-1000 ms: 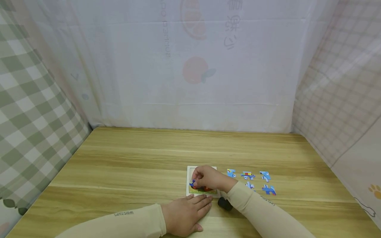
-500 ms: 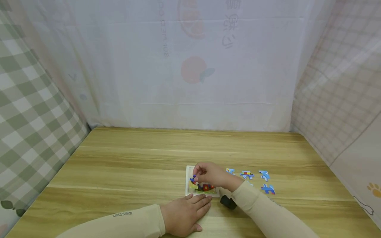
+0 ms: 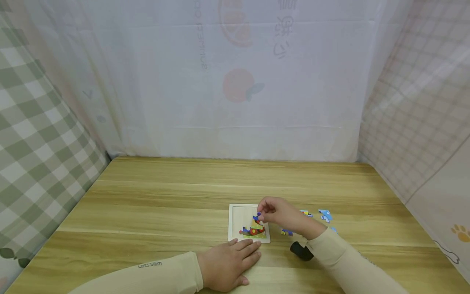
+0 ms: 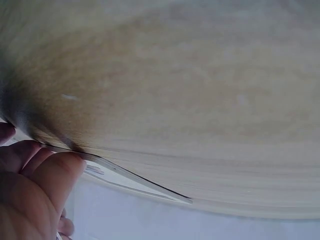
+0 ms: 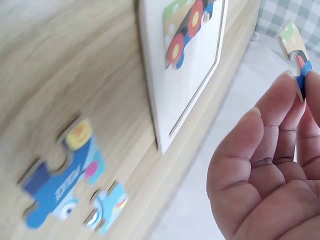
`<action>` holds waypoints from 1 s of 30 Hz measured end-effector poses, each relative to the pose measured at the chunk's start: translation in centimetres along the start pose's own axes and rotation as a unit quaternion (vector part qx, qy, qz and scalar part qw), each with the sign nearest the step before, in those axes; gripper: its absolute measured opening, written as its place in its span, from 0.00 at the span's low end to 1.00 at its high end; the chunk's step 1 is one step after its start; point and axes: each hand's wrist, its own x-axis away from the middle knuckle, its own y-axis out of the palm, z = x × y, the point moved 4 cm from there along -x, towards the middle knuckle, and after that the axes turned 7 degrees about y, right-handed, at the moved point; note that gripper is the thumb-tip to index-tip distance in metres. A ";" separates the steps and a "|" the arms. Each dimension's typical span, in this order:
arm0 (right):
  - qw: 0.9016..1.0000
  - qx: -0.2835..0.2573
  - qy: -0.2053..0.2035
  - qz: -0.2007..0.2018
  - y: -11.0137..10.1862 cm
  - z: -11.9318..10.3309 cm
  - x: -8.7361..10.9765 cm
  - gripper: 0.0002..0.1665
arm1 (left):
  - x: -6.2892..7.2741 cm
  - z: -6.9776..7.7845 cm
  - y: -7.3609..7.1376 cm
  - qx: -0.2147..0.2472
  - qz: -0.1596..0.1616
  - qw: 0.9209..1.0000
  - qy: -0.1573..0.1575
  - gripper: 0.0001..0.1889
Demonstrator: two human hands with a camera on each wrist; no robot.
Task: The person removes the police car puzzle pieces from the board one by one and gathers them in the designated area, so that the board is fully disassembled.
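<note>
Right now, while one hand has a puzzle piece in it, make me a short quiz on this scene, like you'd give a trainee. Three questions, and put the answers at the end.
1. Which hand pinches a puzzle piece?

2. True or false: the puzzle tray is completely filled with pieces.

3. In the head view, where do the loose pieces lie on the table?
A) To the left of the tray
B) To the right of the tray
C) Beyond the tray's far edge

Key:
1. The right hand.
2. False; joined pieces lie along its near side, and much of the rest is bare.
3. B.
</note>
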 end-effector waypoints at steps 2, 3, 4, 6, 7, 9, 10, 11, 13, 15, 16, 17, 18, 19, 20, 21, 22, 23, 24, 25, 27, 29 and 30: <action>1.000 -0.004 0.005 0.002 -0.4 0.3 0.4 0.05 | 0.0 0.0 0.0 0.002 0.000 1.000 0.000 0.31; 1.000 -0.002 0.007 0.004 -0.6 0.5 0.6 0.05 | 0.0 0.0 0.0 0.002 0.001 1.000 -0.001 0.31; 1.000 0.001 0.009 0.007 -0.8 0.7 0.8 0.05 | 0.1 0.0 0.0 0.004 0.001 1.000 -0.001 0.31; 1.000 0.006 0.006 0.009 -1.1 0.9 1.2 0.05 | 0.1 0.0 0.1 0.005 0.003 1.000 -0.002 0.31; 1.000 0.008 0.007 0.011 -1.2 1.1 1.4 0.04 | 0.1 0.0 0.1 0.006 0.004 1.000 -0.001 0.31; 1.000 0.014 0.009 0.012 -1.4 1.5 1.7 0.04 | 0.1 0.0 0.1 0.004 0.008 1.000 -0.001 0.31; 1.000 0.014 0.009 0.011 -1.5 1.7 1.9 0.05 | 0.1 0.0 0.0 0.003 0.009 1.000 -0.001 0.31; 1.000 0.014 0.009 0.011 -1.6 1.8 2.1 0.05 | 0.1 0.0 0.0 0.003 0.010 1.000 0.000 0.31; 1.000 0.015 0.008 0.009 -1.7 2.1 2.4 0.05 | 0.1 0.0 0.0 0.003 0.012 1.000 0.000 0.31; 1.000 0.017 0.007 0.008 -1.8 2.4 2.8 0.05 | 0.1 0.0 0.0 0.001 0.016 1.000 0.001 0.30; 1.000 0.019 0.004 0.007 -1.9 2.5 2.9 0.05 | 0.1 0.1 0.0 0.000 0.018 1.000 0.001 0.30; 1.000 0.023 0.006 0.008 -1.9 2.7 3.1 0.05 | 0.1 0.1 0.0 -0.001 0.019 1.000 0.001 0.30; 1.000 0.026 0.006 0.008 -2.0 2.8 3.2 0.05 | 0.2 0.1 0.0 -0.003 0.021 1.000 0.001 0.30; 0.999 0.031 0.009 0.009 -2.1 3.0 3.3 0.04 | 0.2 0.1 0.0 -0.005 0.022 1.000 0.000 0.30; 0.999 0.034 0.014 0.009 -2.1 3.2 3.5 0.04 | 0.2 0.1 0.0 -0.006 0.022 1.000 0.000 0.30; 0.999 0.039 0.017 0.010 -2.2 3.4 3.6 0.04 | 0.2 0.1 0.0 -0.007 0.022 1.000 0.000 0.30; 0.999 0.044 0.019 0.009 -2.2 3.6 3.7 0.04 | 0.2 0.1 0.0 -0.007 0.022 1.000 0.000 0.30; 0.999 0.047 0.024 0.008 -2.3 3.8 3.8 0.04 | 0.2 0.1 0.0 -0.006 0.022 1.000 0.000 0.30; 0.999 0.047 0.026 0.005 -2.3 3.9 4.0 0.04 | 0.2 0.1 0.0 -0.005 0.021 1.000 -0.001 0.31; 0.998 0.048 0.027 0.003 -2.3 4.1 4.1 0.04 | 0.2 0.1 -0.1 -0.004 0.020 1.000 -0.001 0.31; 0.999 0.046 0.026 -0.005 -2.3 4.4 4.4 0.05 | 0.2 0.1 -0.1 -0.002 0.018 1.000 0.000 0.31; 0.999 0.042 0.027 -0.009 -2.3 4.7 4.7 0.05 | 0.2 0.0 -0.1 0.004 0.015 1.000 0.000 0.31; 0.999 0.041 0.028 -0.011 -2.3 4.8 4.8 0.05 | 0.2 0.0 -0.1 0.005 0.013 1.000 0.000 0.31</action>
